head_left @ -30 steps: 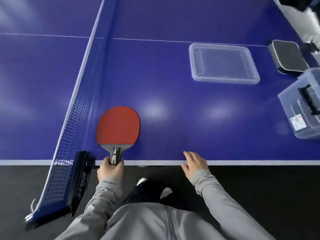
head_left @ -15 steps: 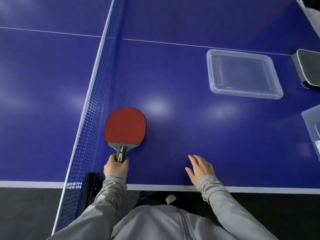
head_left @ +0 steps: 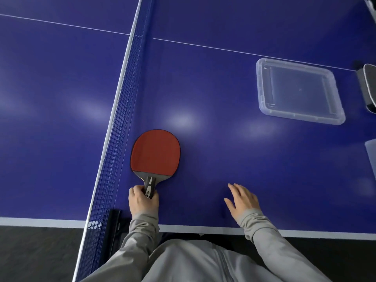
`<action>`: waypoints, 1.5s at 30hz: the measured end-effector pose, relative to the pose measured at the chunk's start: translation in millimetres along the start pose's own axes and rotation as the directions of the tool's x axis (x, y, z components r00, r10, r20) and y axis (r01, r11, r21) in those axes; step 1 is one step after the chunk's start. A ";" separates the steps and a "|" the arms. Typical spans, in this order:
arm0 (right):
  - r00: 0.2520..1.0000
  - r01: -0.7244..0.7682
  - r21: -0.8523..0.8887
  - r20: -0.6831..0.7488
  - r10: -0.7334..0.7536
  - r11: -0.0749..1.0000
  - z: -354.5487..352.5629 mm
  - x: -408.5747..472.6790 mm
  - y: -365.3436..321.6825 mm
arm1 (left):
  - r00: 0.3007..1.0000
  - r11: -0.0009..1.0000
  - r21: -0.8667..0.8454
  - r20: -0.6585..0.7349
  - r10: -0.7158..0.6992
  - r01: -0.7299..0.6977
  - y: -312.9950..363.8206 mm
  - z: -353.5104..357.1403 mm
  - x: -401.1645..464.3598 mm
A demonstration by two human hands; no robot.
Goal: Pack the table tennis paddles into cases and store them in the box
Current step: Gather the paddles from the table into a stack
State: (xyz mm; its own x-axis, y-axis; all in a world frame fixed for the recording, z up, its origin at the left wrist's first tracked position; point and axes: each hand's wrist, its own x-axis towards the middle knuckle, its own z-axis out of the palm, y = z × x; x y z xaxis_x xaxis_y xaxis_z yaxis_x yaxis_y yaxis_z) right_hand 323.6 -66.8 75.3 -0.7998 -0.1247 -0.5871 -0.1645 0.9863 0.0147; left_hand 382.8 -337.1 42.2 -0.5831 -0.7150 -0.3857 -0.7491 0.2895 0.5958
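Nearest, the left hand is gripping the handle of 1 red paddle, which is lying flat on the blue table just beside the net; the right hand is resting open, fingers spread, holding nothing. Farther right, 1 clear lid is lying flat, with 1 dark case and 1 clear box sitting partly cut off at the edge.

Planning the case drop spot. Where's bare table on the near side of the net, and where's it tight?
Widest bare patch: between the red paddle, the clear lid and the right hand. Also free: the table beyond the paddle toward the white centre line. Tight: the strip between paddle and net, where the left hand grips the handle, and the right edge by the dark case.
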 end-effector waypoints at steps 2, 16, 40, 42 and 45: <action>1.000 0.004 -0.004 0.001 -0.004 1.000 -0.6 1.3 -1.3 | 1.000 1.000 0.005 -0.006 0.009 -0.009 -1.8 1.1 2.1; 0.999 -0.002 -0.013 0.036 0.002 1.000 2.9 -0.9 2.0 | 0.993 0.993 0.118 0.119 -0.006 -0.008 -2.0 -9.5 0.3; 0.960 -0.241 0.252 -0.081 0.269 0.937 20.6 -44.5 79.7 | 0.402 0.167 0.366 0.820 0.408 -0.915 112.5 86.2 -72.2; 0.945 -0.275 0.282 -0.096 0.312 0.919 22.6 -54.0 103.1 | 0.362 0.113 0.348 0.837 0.410 -0.931 131.6 103.4 -88.2; 0.918 -0.325 0.323 -0.118 0.379 0.889 25.4 -68.5 144.5 | 0.307 0.039 0.320 0.857 0.414 -0.947 161.9 130.1 -122.6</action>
State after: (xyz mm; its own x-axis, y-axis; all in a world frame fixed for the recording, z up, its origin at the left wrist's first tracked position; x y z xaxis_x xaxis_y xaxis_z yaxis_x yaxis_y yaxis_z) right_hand 369.3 87.0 97.1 -0.8648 0.2463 -0.4375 0.3002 0.9522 -0.0572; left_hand 292.2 -119.8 94.3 -0.7585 0.4457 -0.4755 0.4221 0.8918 0.1626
